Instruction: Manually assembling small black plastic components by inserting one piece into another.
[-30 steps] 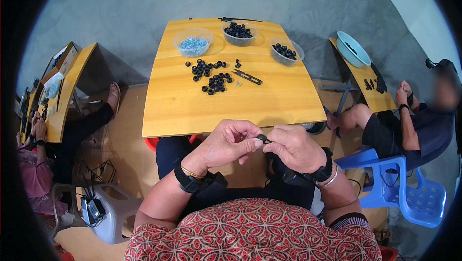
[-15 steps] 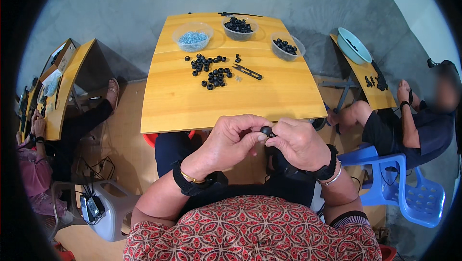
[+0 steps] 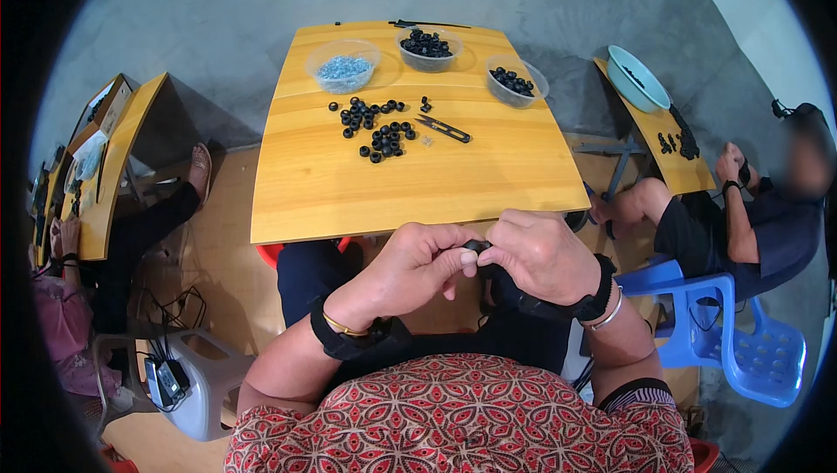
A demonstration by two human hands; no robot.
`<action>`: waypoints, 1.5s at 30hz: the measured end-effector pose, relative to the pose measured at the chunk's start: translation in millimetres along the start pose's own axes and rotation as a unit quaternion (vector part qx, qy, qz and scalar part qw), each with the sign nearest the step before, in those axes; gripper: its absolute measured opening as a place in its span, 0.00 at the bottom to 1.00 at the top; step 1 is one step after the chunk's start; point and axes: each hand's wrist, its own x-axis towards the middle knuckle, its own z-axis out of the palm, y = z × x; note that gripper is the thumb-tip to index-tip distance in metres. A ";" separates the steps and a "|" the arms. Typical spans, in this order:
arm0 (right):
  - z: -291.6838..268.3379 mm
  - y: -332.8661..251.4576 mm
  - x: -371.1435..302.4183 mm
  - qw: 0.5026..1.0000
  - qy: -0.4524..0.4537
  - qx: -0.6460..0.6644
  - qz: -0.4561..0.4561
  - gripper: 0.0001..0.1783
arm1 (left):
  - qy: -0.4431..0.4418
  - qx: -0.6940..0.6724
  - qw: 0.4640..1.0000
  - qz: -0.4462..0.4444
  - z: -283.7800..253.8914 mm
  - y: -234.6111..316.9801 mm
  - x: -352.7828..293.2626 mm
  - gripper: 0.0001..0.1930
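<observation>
My left hand (image 3: 408,268) pinches a small round black plastic piece (image 3: 476,246) between thumb and finger, just off the table's front edge. From the other side my right hand (image 3: 545,255) closes its fingertips on the same piece, which they partly hide. On the wooden table (image 3: 349,198) lie several loose round black pieces (image 3: 384,137), some showing a hole. Beside them is a pair of black thread snips (image 3: 445,129), with tiny clear bits (image 3: 426,141) close by. A few smaller black parts (image 3: 425,104) sit behind the snips.
Along the back stand a clear bowl (image 3: 316,76) of bluish transparent bits and two clear bowls (image 3: 427,62) (image 3: 539,88) of black parts. Co-workers sit at side tables left and right. A turquoise basin (image 3: 613,72) rests on the right table; a blue plastic chair (image 3: 758,351) stands nearby.
Both hands have shifted slightly left and down with the black piece, and the fingers now cover more of it. The things on the table look the same.
</observation>
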 end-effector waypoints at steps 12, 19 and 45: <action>5.7 -1.6 3.7 0.996 0.012 -0.086 -0.013 0.12 | 0.049 -0.360 0.925 -0.107 7.1 -16.4 2.4 0.07; 10.7 4.5 5.2 0.998 0.018 -0.061 -0.001 0.14 | 0.029 -0.437 0.888 -0.138 0.3 -22.2 4.4 0.06; 15.1 -6.8 -10.4 0.959 0.124 0.215 0.138 0.07 | 0.008 -0.345 0.937 -0.047 1.6 -17.9 -2.0 0.12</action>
